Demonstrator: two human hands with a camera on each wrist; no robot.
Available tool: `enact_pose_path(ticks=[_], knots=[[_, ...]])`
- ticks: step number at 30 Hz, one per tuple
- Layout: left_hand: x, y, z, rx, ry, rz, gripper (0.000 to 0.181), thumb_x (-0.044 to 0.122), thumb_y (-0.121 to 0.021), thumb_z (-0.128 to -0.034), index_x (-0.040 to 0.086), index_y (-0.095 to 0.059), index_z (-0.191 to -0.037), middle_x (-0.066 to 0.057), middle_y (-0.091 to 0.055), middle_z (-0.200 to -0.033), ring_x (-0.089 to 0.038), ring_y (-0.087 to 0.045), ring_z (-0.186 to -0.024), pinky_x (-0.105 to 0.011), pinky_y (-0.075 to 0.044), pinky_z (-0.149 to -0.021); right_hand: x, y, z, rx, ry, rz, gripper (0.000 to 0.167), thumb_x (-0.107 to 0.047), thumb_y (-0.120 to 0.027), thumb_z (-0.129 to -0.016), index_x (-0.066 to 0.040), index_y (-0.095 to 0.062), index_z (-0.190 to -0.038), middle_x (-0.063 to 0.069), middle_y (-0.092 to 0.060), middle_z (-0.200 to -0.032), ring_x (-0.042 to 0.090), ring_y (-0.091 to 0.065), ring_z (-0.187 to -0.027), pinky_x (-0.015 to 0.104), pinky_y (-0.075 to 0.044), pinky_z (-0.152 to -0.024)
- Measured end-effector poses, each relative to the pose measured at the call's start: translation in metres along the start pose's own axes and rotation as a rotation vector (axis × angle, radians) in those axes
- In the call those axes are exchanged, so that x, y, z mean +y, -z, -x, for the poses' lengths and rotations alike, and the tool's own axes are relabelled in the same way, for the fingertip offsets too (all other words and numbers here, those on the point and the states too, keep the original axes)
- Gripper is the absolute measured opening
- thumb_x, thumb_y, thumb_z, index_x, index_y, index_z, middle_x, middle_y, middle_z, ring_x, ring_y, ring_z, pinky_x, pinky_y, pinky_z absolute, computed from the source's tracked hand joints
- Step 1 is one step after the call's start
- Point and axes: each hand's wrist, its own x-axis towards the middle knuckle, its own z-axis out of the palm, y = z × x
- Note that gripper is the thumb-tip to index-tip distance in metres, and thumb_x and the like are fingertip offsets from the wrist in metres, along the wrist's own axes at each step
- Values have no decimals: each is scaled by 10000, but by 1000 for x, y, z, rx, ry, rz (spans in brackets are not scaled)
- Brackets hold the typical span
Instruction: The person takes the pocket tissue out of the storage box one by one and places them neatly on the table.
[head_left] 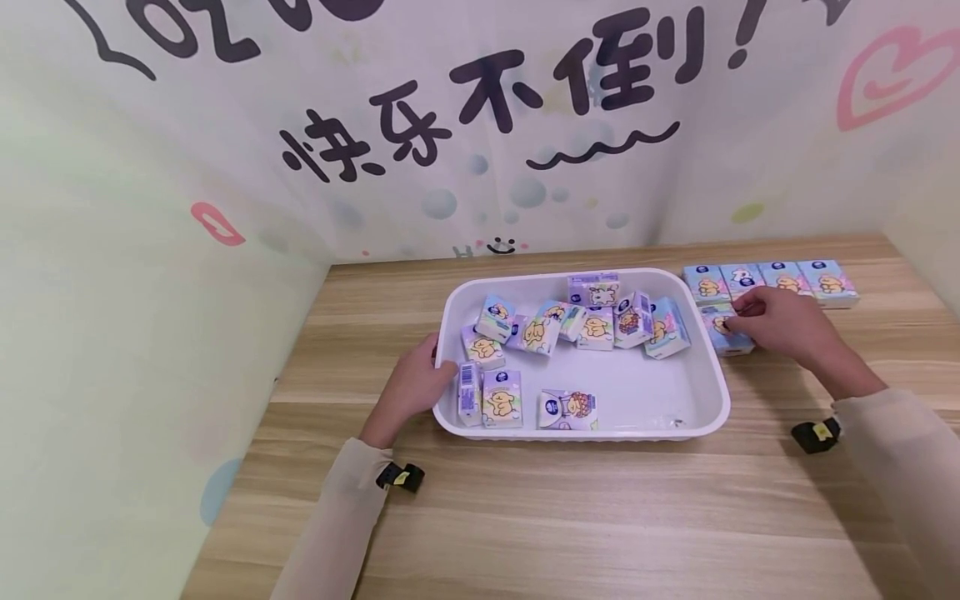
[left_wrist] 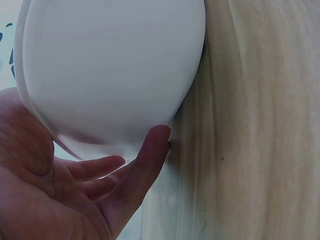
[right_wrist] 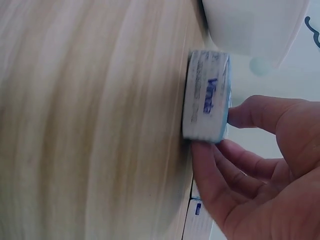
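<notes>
A white plastic tub [head_left: 630, 421] holds several small tissue packs in purple and blue wrappers with cartoon animals. My left hand [head_left: 411, 385] grips the tub's left rim, thumb over the edge and fingers against the outer wall [left_wrist: 115, 75]. Just right of the tub, my right hand [head_left: 787, 332] holds a blue tissue pack [head_left: 723, 340] between thumb and fingers. In the right wrist view, this tissue pack [right_wrist: 206, 97] lies flat at the tabletop, its white printed side facing the camera. Its far side is hidden behind the fingers.
Behind the right hand, a row of several blue tissue packs [head_left: 827, 283] lies side by side near the table's back edge. The wooden table [head_left: 570, 517] meets a printed curtain [head_left: 420, 208] at the back and sides.
</notes>
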Motion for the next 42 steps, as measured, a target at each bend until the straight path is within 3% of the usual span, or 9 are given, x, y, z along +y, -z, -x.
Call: enact_pose_path(ticks=[5,11,16,20,22,26,30,36,42], knots=[[0,0,0,0,-4,-4,640,195,-586,-1060,25,-435,-1659,-265,-673,-1409,-343,-776,-1002,-381,-693,-689,-3,1,0,-24,25,19,466,-220,-670,-1062,138,-625,-1357,417,-629,-1294,520,-622,-1108,529,-653,-816],[1,0,1,2,-5,-5,635,199,-586,-1063,25,-441,-1656,-262,-669,-1418,-351,-775,-1018,-386,-694,-700,-8,-1,0,-57,64,37,362,-117,-643,-1043,93,-697,-1334,399,-646,-1320,519,-607,-1118,637,-593,-889],[1,0,0,2,-1,2,638,195,-587,-1060,25,-439,-1657,-262,-674,-1409,-343,-777,-1003,-380,-693,-694,-12,-4,0,-58,116,72,274,-10,-599,-982,8,-815,-1151,352,-687,-1279,487,-573,-1098,623,-552,-859],[0,0,0,5,0,1,643,200,-590,-1059,27,-437,-1660,-259,-672,-1414,-341,-775,-1008,-385,-693,-702,-16,-7,-1,-9,214,127,311,72,-555,-896,-67,-834,-915,306,-717,-1179,501,-597,-1140,688,-517,-907],[0,0,0,10,-6,-8,639,197,-589,-1057,18,-443,-1653,-263,-673,-1414,-343,-772,-1019,-394,-694,-716,-18,-9,0,17,247,152,305,88,-559,-872,-73,-818,-878,296,-723,-1151,504,-606,-1150,717,-506,-937],[-1,0,0,14,-12,-15,639,196,-586,-1055,7,-446,-1649,-269,-667,-1423,-352,-766,-1046,-412,-696,-748,-20,-8,6,70,178,169,194,50,-640,-859,32,-742,-1024,332,-678,-1149,513,-586,-1072,710,-529,-885],[-1,-1,-1,14,-3,-12,643,200,-591,-1054,13,-445,-1652,-263,-656,-1446,-365,-758,-1083,-424,-696,-783,-17,-3,14,107,59,188,316,-60,-740,-896,115,-632,-1136,351,-647,-1096,481,-595,-940,618,-581,-740],[-1,0,0,15,-7,-14,635,190,-590,-1053,6,-452,-1645,-268,-655,-1451,-376,-759,-1093,-423,-697,-792,-10,2,21,64,-19,172,362,-211,-767,-984,121,-659,-1082,215,-672,-890,361,-588,-788,402,-536,-579],[0,0,1,18,-20,-20,628,185,-586,-1048,-6,-462,-1634,-273,-656,-1446,-378,-759,-1091,-430,-697,-796,-6,3,24,74,-14,151,353,-249,-772,-1010,98,-707,-1027,161,-673,-836,341,-570,-781,375,-482,-577]])
